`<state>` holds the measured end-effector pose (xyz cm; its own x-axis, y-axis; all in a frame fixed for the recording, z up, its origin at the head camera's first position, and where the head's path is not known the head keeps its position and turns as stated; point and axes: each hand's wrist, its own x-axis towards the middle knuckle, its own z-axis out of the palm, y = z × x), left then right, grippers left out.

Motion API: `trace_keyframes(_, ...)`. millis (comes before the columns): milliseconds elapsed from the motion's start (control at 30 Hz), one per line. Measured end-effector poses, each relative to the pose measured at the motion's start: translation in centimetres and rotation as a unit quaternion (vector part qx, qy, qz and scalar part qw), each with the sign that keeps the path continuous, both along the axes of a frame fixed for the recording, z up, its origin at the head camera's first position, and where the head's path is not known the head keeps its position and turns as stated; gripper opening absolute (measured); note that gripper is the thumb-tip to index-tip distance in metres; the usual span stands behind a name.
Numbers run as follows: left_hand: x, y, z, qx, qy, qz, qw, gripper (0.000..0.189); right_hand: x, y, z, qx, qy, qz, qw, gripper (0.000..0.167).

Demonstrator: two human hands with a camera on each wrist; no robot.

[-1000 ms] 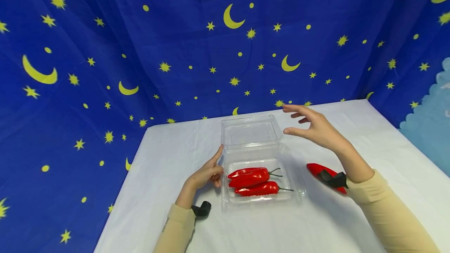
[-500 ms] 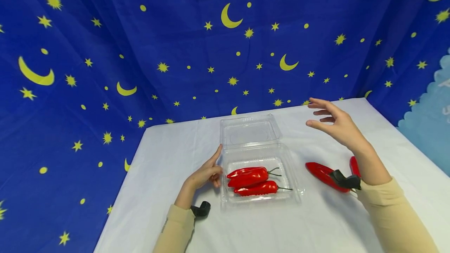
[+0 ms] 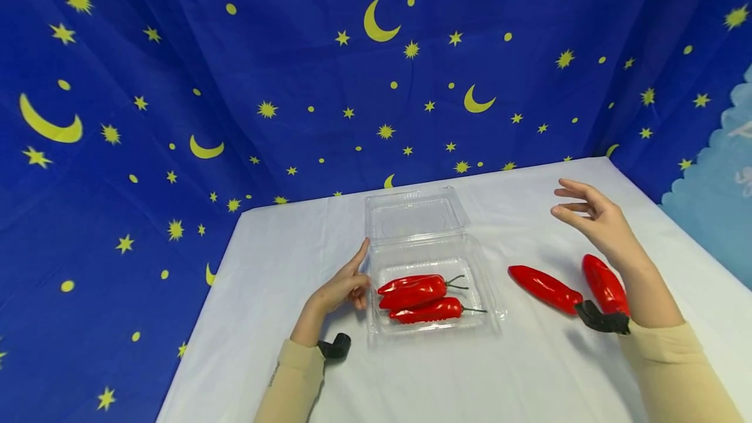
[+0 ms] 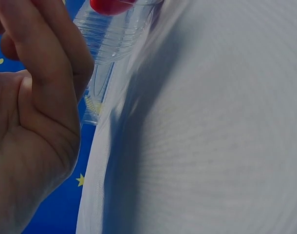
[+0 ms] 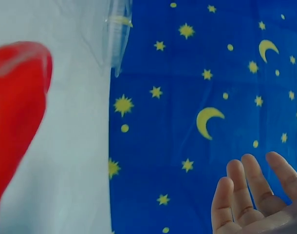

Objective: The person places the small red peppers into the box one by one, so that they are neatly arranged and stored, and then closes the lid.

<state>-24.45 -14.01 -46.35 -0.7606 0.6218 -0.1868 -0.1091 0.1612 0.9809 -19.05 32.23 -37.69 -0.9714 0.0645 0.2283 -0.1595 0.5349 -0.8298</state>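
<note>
A clear plastic clamshell box (image 3: 431, 254) lies unfolded on the white table, its lid (image 3: 416, 215) laid back. In its base are several shiny red chili peppers (image 3: 414, 294) with thin dark stems. Beside the box's left side is my left hand (image 3: 341, 289), index finger stretched along the edge near the hinge, the other fingers loosely bent. At the right, above the table, my right hand (image 3: 602, 224) is raised, fingers spread from the thumb and holding nothing. Below it lie two more red peppers, one slanting (image 3: 545, 289) and one partly behind the wrist (image 3: 605, 284).
A white cloth covers the table (image 3: 446, 380). Behind it hangs a blue curtain (image 3: 329, 51) with yellow moons and stars; light-blue fabric (image 3: 713, 194) shows at the far right. Black camera mounts (image 3: 336, 347) stick out from both wrists.
My right hand has moved right, away from the box, uncovering the two peppers on the table. The left hand has stayed at the box's left edge.
</note>
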Motion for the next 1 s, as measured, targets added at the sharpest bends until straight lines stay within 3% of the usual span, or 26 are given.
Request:
trace_keyframes(367,-0.1,0.1,-0.2,0.012,-0.001,-0.004,0.9999,0.089,2.0,2.5,-3.2,-0.042,-0.008,0.009,0.9990,0.057)
trace_keyframes(500,-0.1,0.0,-0.1,0.012,-0.003,-0.004,0.9999,0.090,2.6,2.6,-4.3,-0.038,-0.040,0.010,0.9984,0.058)
trace_keyframes(800,-0.2,-0.1,-0.2,0.018,-0.003,-0.004,0.9998,0.090,3.8,2.6,-6.1,0.002,-0.130,0.063,0.9896,0.060)
trace_keyframes(1000,-0.1,-0.1,-0.3,0.020,-0.004,-0.003,0.9998,0.090,4.1,2.1,-7.0,-0.007,-0.165,0.078,0.9832,0.064)
